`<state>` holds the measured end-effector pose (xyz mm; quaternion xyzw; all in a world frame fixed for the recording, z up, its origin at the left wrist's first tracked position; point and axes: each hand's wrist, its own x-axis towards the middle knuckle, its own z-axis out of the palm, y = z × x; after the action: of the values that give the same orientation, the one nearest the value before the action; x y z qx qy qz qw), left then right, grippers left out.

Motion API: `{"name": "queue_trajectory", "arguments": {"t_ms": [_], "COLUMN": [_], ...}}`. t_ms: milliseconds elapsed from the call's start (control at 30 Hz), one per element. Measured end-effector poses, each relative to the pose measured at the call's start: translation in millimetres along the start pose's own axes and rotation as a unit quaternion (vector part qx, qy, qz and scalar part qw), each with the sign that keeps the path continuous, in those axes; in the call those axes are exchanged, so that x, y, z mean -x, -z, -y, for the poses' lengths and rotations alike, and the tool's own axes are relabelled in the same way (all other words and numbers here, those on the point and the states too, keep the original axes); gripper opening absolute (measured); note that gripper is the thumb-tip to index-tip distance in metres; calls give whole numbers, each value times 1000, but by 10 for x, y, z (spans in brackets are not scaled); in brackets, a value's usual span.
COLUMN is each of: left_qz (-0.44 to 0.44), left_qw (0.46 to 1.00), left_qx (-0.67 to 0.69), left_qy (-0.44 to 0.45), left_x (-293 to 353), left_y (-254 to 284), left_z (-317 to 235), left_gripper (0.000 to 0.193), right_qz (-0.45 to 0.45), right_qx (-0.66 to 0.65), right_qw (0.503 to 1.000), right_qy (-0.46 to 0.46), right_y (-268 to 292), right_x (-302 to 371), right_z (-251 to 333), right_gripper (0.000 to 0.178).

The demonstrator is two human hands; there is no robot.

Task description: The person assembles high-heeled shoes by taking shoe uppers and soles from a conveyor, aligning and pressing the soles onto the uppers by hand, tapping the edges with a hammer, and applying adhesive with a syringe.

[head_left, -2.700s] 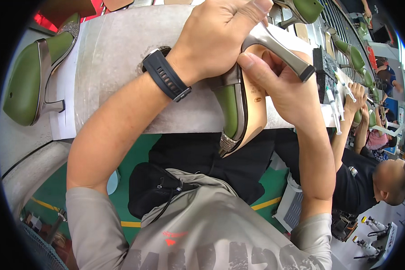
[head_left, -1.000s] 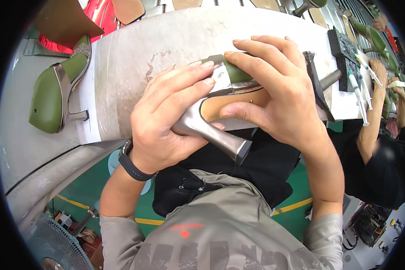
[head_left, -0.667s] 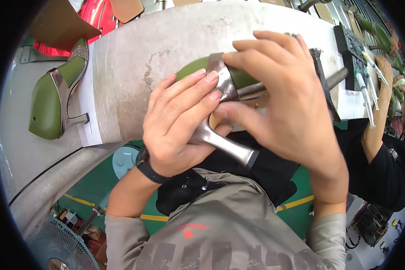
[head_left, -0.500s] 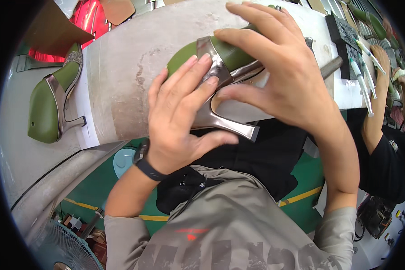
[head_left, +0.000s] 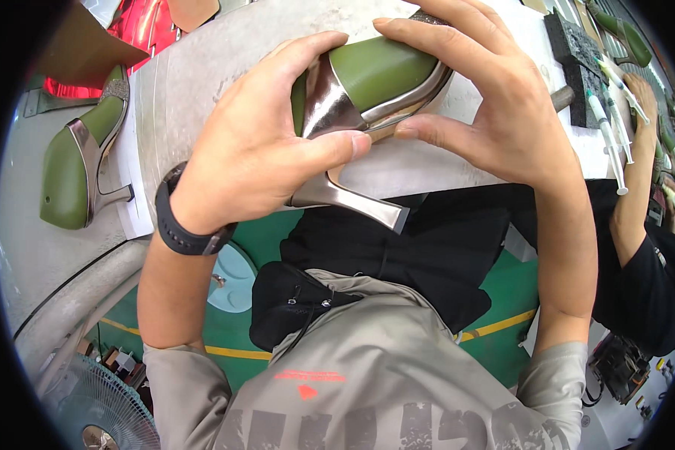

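A green high-heeled shoe [head_left: 386, 73] lies on its side on the pale worktop, with a shiny bronze-coloured strap and a metallic heel [head_left: 360, 208] pointing toward me over the front edge. My left hand [head_left: 244, 139] wraps its left end, fingers over the far side and thumb pressed on the metallic part above the heel. At the other end, my right hand [head_left: 506, 101] arches over the shoe, fingers on its far side and thumb at the near edge of the sole. My hands cover both ends of the shoe.
A similar green shoe [head_left: 69, 176] rests on the left. On the right are a black foam block [head_left: 581, 79], several syringes [head_left: 606, 131] and a co-worker's arm [head_left: 632, 225]. Red shiny sheeting [head_left: 150, 34] lies at the back left. A fan [head_left: 120, 409] and pale-blue stool [head_left: 234, 281] stand below.
My left hand has slid left from lying across the shoe to gripping around its left end. The shoe has shifted and its heel has moved slightly left. My right hand stays on the other end.
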<state>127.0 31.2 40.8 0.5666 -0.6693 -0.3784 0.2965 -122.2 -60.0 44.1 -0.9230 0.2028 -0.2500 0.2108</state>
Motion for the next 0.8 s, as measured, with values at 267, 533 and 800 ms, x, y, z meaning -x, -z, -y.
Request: {"name": "queue_trajectory", "arguments": {"t_ms": [267,533,800], "left_qz": [-29,-53,-57], "left_qw": [998,990,951], "left_qx": [-64,-131,-277], "left_qy": [-2,-4,-128], "left_x": [-74,-96,-306], "left_y": [-111,-194,-312], "left_z": [-44,-107,-224], "left_gripper": [70,67,97], "right_qz": [21,-39,-83], "right_qx": [87,146,82], "right_qw": [996,988,977], "right_qy": [16,33,-179], "right_y": [51,-38,343], "right_x": [-22,-24,807], "right_z": [-49,-48,-326], "right_gripper": [75,71,41]}}
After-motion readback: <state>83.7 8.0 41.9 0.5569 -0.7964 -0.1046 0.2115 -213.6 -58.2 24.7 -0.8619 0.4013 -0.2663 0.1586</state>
